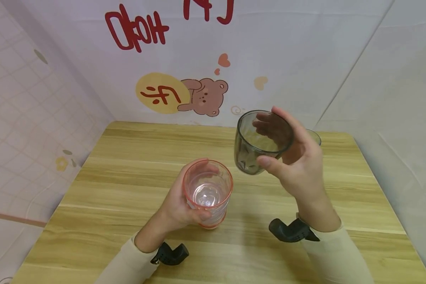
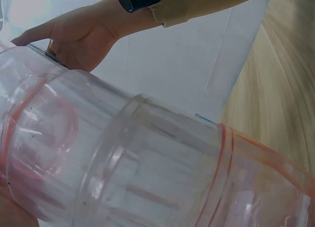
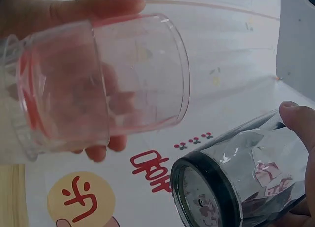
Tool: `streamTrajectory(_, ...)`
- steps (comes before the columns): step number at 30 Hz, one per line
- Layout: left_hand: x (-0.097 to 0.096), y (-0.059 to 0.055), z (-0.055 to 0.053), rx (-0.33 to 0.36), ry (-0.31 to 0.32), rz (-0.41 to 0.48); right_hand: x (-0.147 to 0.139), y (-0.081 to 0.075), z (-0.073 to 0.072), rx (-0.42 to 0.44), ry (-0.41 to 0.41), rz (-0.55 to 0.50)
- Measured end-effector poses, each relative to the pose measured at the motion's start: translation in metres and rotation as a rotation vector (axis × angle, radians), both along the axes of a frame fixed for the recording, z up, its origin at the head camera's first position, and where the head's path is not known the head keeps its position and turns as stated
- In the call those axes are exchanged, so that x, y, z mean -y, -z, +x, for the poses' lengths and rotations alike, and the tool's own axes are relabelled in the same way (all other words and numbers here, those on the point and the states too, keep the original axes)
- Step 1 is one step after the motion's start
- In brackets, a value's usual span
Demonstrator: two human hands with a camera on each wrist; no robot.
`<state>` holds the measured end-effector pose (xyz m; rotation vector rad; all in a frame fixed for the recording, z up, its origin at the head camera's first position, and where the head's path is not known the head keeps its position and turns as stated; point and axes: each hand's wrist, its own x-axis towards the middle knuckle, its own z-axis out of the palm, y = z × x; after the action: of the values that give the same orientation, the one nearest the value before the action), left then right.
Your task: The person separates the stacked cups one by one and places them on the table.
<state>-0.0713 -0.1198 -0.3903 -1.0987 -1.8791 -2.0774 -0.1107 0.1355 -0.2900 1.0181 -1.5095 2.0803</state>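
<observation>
Near the middle of the head view, my left hand [image 1: 177, 207] grips a stack of clear plastic cups [image 1: 218, 211] with pinkish-red rims, fingers around the far side and thumb on the near side. The nested cups [image 2: 162, 158] fill much of the left wrist view; their exact number is hard to tell. Higher and to the right, my right hand [image 1: 307, 169] holds a smoky grey faceted cup [image 1: 246, 156], tilted, by its side. Its dark base [image 3: 209, 187] shows in the right wrist view. The two hands' cups are apart.
Another clear cup [image 1: 316, 137] stands behind my right hand, mostly hidden by it. The wood-grain table [image 1: 127, 150] lies beneath both hands. A white printed cloth wall [image 1: 287, 47] rises at its back, with more cloth at both sides.
</observation>
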Motion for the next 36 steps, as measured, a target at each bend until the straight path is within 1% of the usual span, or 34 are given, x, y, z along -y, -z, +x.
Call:
streamTrajectory(5,0.001,0.0,0.0,0.006,0.005,-0.003,-0.006,0.006,-0.003,0.016,0.022,0.015)
streamTrajectory(11,0.001,-0.001,0.001,0.014,-0.003,-0.01,-0.014,0.017,-0.009,0.039,0.048,0.045)
streamTrajectory(20,0.0,-0.002,0.002,0.0,-0.014,-0.025,-0.027,0.034,-0.018,0.099,0.104,0.07)
streamTrajectory(23,0.0,-0.001,0.002,-0.001,-0.016,-0.029,-0.03,0.04,-0.021,0.143,0.124,0.078)
streamTrajectory(27,0.001,-0.001,0.002,-0.002,-0.021,-0.031,-0.035,0.048,-0.026,0.221,0.171,0.11)
streamTrajectory(36,0.0,0.0,0.002,0.009,-0.011,-0.019,-0.042,0.064,-0.039,0.357,0.26,0.181)
